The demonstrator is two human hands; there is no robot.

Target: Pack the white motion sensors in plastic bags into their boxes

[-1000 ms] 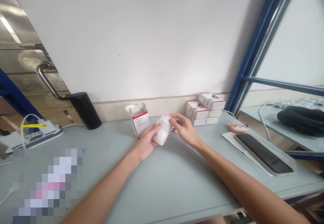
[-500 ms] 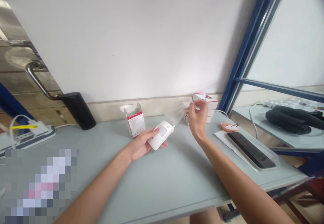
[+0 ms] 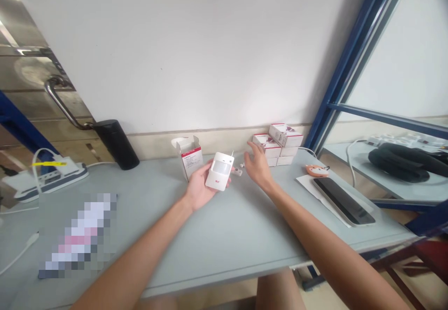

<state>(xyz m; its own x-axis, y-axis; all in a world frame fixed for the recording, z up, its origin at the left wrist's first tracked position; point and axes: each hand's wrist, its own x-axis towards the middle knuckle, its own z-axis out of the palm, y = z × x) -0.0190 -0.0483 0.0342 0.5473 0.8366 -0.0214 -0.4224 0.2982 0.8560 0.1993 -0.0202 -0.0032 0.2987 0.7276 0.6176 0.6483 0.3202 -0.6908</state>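
Out and bare, the white detector point(image 3: 220, 172) lies clasped in the left hand point(image 3: 200, 189) beside the opened box point(image 3: 192, 163), the right hand point(image 3: 259, 166) loosely spread, the stacked boxes point(image 3: 286, 138) apparently unopened!

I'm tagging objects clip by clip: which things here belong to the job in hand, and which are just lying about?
Likely in the job:
white device, in the left hand
open box beside it
stacked boxes, probably

Apparently lying about:
black cylinder
phone
paper sheet
orange-and-white item
power strip
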